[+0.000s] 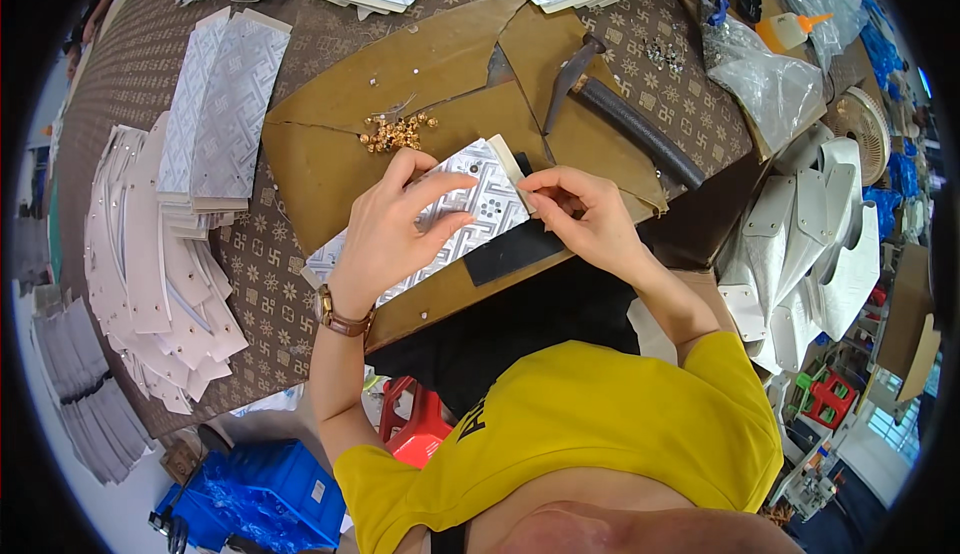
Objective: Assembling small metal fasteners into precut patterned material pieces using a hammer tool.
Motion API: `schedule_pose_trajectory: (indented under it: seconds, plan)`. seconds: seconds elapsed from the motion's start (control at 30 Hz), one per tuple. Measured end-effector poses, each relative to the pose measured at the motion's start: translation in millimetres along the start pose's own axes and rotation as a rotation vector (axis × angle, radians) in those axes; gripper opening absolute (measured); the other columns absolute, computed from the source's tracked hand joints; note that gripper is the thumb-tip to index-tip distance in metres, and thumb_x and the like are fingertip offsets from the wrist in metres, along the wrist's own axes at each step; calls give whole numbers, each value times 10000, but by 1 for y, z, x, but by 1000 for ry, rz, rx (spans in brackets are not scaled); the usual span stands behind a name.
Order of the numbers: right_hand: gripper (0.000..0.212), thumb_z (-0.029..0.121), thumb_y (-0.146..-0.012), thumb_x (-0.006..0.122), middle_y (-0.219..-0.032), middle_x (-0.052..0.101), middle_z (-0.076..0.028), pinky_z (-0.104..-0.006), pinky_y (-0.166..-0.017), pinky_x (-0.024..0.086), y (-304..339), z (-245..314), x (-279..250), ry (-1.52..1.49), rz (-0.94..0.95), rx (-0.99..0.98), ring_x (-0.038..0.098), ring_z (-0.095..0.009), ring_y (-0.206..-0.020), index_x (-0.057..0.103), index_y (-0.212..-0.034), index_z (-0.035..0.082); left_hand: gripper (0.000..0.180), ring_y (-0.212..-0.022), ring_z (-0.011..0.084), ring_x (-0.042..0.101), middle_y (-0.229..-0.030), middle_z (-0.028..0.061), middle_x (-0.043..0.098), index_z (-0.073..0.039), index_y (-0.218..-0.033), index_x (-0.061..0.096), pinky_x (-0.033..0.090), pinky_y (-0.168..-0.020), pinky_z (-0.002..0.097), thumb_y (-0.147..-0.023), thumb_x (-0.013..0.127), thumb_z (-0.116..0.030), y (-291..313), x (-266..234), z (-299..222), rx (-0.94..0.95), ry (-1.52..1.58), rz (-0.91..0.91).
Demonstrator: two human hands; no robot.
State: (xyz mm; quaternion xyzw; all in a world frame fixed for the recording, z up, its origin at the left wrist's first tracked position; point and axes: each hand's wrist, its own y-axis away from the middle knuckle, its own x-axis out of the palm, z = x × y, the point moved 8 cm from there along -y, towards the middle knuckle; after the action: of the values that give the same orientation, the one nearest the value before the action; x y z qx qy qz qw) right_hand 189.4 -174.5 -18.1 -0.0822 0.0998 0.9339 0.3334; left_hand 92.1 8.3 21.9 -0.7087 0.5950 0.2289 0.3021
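Note:
A silver-grey panel with a maze-like pattern (pixel 462 229) and a cluster of small dark holes lies slantwise before me, its pale inner layer showing at the far end. My left hand (pixel 390 229), with a watch on the wrist, holds it down, thumb and index finger apart on its face. At the panel's right end the fingertips of my right hand (pixel 580 216) pinch its edge; any small part between them is hidden. Beneath the panel is a black flat block (pixel 515 252). A heap of small gold rivet-like pieces (pixel 397 133) sits just beyond my left hand.
A hammer (pixel 640 129) rests on the brown board (pixel 340 94) at right. Stacked patterned panels (pixel 220 104) and pale strips (pixel 150 254) stand at left. White pieces (pixel 800 234), a small fan (pixel 860 134), plastic bags (pixel 770 89) and an orange-tipped bottle (pixel 785 31) are on the right.

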Motion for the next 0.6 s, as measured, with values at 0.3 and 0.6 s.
schedule_pose_trajectory:
  seconds: [0.3, 0.6]
  plan:
    - [166, 54, -993, 701, -903, 706, -10, -217, -649, 490, -2, 6, -1, 140, -18, -89, 594, -45, -711, 741, -1148, 10, 343, -868, 285, 677, -1093, 63, 588, -188, -1136, 769, 549, -740, 396, -820, 870, -274, 0, 3, -1, 2, -59, 19]
    - [156, 44, -979, 709, -876, 692, -38, -234, -632, 484, -2, 10, 0, 201, -16, -182, 595, -81, -687, 750, -1126, 15, 437, -907, 283, 656, -1053, 71, 585, -172, -1145, 783, 537, -761, 371, -737, 922, -246, 1, 4, 3, -55, -21, 55]
